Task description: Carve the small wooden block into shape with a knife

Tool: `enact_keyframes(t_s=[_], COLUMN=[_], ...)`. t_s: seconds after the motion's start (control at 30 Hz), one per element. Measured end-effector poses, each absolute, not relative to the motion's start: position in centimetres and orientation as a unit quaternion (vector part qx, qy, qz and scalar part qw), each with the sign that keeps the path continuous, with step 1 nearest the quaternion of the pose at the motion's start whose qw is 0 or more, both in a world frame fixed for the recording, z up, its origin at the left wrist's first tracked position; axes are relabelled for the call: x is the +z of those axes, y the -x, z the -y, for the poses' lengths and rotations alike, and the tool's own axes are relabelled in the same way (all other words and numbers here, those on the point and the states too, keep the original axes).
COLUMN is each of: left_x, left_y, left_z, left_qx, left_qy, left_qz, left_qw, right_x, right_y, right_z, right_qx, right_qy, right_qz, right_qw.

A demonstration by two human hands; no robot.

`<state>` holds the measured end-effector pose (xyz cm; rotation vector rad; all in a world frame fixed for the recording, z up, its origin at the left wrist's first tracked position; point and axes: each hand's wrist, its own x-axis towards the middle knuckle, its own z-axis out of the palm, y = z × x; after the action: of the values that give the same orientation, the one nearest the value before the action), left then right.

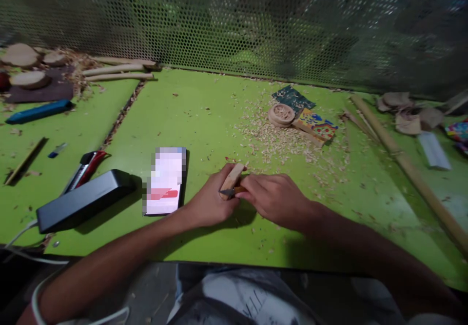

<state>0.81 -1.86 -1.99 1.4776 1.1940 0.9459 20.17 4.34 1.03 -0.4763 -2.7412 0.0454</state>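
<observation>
Above the green table, my left hand (210, 200) is closed around a small piece of wood (233, 176) that points up and away from me. My right hand (276, 198) grips the wooden handle of a carving knife (229, 192), and its short dark blade lies across the lower part of the wood. Most of the handle is hidden inside my right fingers. Beyond my hands, a round carved wooden bowl (282, 114) with shavings in it sits among scattered wood shavings (263, 137).
A phone (166, 181) lies left of my hands, beside a dark grey box (86, 200) with a white cable and a red utility knife (89, 169). A long bamboo pole (405, 161) crosses the right side. Perforated mesh (204, 27) closes off the back.
</observation>
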Motion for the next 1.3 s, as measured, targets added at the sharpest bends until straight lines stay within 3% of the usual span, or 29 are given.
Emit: enact_keyframes(t_s=[0.43, 1.3], left_x=[-1.9, -1.74], left_y=[-0.34, -0.51], left_z=[1.55, 1.81], left_qx=[0.36, 0.37], left_qy=[-0.655, -0.612], left_qz=[-0.512, -0.515], left_qw=[0.423, 0.473], right_x=[0.87, 0.73], right_y=[-20.55, -20.38], right_z=[-4.51, -4.73], right_qx=[0.055, 0.068], right_qy=[0.147, 0.136], right_qz=[0.975, 0.976], right_qw=[0.156, 0.158])
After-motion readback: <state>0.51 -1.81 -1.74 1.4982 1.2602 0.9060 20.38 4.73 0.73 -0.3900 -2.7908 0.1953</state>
